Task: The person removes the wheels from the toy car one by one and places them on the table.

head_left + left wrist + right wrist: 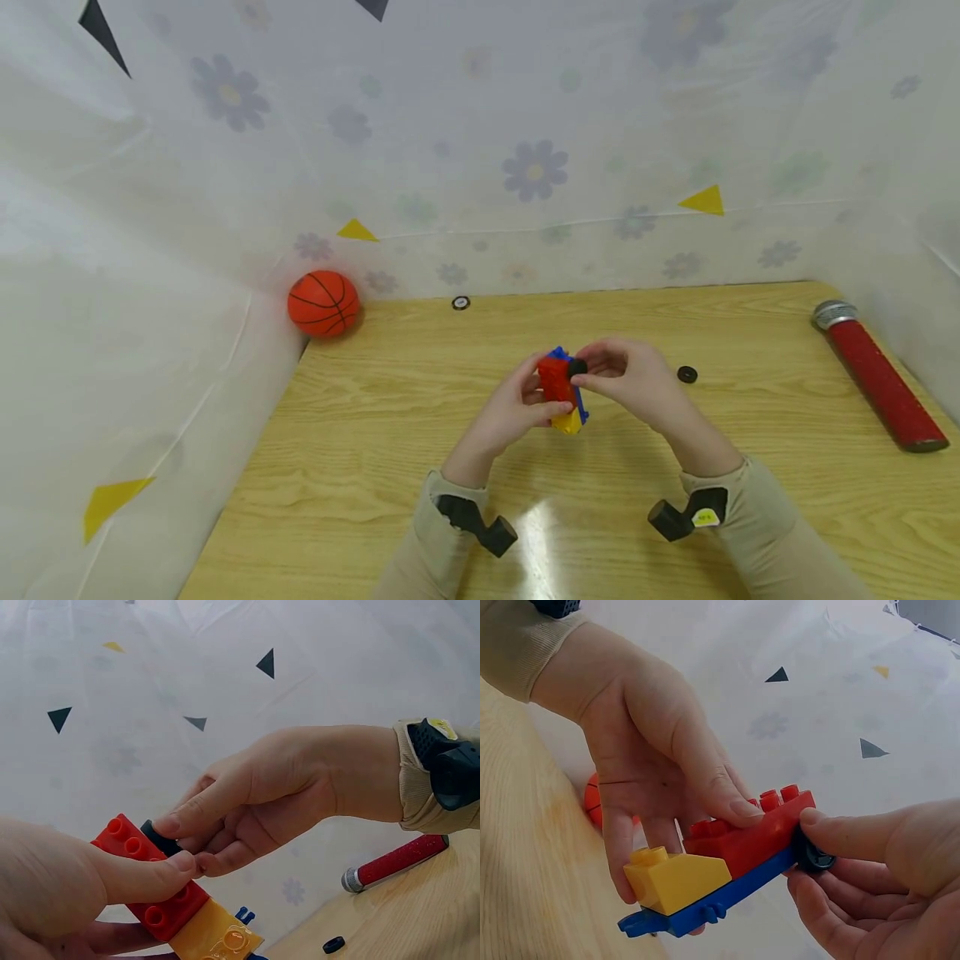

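Observation:
My left hand (513,407) grips a toy car of building blocks above the table, thumb over the red studded block (769,832). A yellow sloped block (679,879) sits beside the red one, and both rest on a blue base (739,892). With thumb and fingers, my right hand (633,379) pinches a black wheel (814,855) against the side of the base, at the red end. Toward the yellow end, a blue peg (715,911) sticks out bare from the same side.
A loose black wheel (687,374) lies on the wooden table (360,450) right of my hands. At the back are an orange basketball (324,304) and a small black-and-white disc (461,302). A red microphone (885,383) lies along the right edge. Patterned white sheeting (465,167) encloses the table.

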{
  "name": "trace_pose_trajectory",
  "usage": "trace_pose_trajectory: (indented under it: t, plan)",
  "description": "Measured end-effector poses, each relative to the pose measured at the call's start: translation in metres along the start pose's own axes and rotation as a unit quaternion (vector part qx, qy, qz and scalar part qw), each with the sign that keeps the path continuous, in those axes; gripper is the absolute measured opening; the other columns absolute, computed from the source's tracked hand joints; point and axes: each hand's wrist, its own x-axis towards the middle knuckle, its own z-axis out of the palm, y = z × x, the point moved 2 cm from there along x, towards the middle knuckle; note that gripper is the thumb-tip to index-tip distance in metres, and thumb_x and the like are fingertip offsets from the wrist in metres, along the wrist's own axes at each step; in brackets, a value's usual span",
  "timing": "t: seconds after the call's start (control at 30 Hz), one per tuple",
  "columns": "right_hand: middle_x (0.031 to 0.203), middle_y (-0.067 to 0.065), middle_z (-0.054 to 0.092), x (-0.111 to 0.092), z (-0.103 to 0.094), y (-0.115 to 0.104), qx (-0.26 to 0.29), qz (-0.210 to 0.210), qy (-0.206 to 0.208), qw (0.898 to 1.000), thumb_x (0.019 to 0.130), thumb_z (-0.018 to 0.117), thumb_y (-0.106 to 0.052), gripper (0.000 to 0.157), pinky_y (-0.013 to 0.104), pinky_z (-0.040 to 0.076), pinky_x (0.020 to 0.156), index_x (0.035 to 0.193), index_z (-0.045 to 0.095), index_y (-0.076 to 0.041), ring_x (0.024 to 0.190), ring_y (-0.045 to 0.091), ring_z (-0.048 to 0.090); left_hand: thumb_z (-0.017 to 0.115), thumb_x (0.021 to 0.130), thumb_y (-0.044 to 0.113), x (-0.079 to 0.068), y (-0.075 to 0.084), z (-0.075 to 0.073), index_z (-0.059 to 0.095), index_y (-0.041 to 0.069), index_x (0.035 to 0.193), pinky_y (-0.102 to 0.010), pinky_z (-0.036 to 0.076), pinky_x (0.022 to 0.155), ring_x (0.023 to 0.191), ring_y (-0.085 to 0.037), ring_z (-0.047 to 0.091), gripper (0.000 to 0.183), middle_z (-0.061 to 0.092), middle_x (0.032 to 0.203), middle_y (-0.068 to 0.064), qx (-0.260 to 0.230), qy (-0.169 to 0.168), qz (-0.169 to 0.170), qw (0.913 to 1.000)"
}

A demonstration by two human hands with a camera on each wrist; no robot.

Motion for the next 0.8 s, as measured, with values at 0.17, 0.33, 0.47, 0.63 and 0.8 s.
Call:
trace_pose_trajectory:
  t: [0.17,0.33,0.47,0.63,0.8]
  plan:
    - [0.100,0.009,0.071,0.0005,0.0006,0.0020,-0.006,0.010,0.005,1.000,0.089,0.076,-0.022,0.027,0.024,0.057,0.077,0.109,0.069,-0.005,0.090,0.020,0.067,0.068,0.093,0.010,0.0006,-0.0008,0.0010,0.038,0.024,0.151,-0.039,0.060,0.083,0.115,-0.029,0.066,0.066,0.061,0.134,-0.016,-0.002,-0.001,-0.005,1.0000]
    - [0.101,0.010,0.071,-0.0014,0.0005,0.0018,-0.005,0.022,0.011,1.000,0.089,0.075,-0.023,0.028,0.028,0.058,0.079,0.109,0.068,-0.005,0.091,0.020,0.068,0.070,0.093,0.014,0.0008,0.0000,0.0044,0.039,0.025,0.150,-0.038,0.061,0.079,0.110,-0.026,0.068,0.066,0.064,0.130,-0.015,0.008,0.010,-0.010,0.9999]
    - [0.102,0.012,0.071,-0.0031,0.0003,0.0003,-0.002,0.031,0.016,0.999,0.089,0.075,-0.021,0.027,0.031,0.059,0.080,0.109,0.067,-0.003,0.092,0.021,0.069,0.071,0.092,0.016,0.0005,0.0016,0.0073,0.041,0.025,0.149,-0.037,0.061,0.077,0.107,-0.025,0.069,0.065,0.065,0.128,-0.014,0.019,0.021,-0.012,0.9995]
    - [0.097,0.011,0.071,-0.0047,0.0004,-0.0024,-0.020,0.021,0.054,0.998,0.088,0.076,-0.017,0.023,0.025,0.057,0.073,0.105,0.067,-0.004,0.086,0.020,0.068,0.070,0.093,0.019,0.0027,0.0014,0.0077,0.040,0.022,0.148,-0.044,0.061,0.077,0.103,-0.027,0.070,0.063,0.066,0.124,-0.016,0.007,0.039,-0.016,0.9991]
    - [0.086,0.009,0.071,-0.0067,-0.0048,-0.0027,-0.061,-0.015,0.135,0.989,0.083,0.081,-0.017,0.021,0.019,0.050,0.061,0.091,0.066,-0.005,0.073,0.011,0.064,0.070,0.093,0.017,0.0046,-0.0025,-0.0010,0.039,0.016,0.147,-0.051,0.060,0.077,0.095,-0.027,0.071,0.062,0.066,0.120,-0.018,-0.014,0.088,-0.017,0.9959]
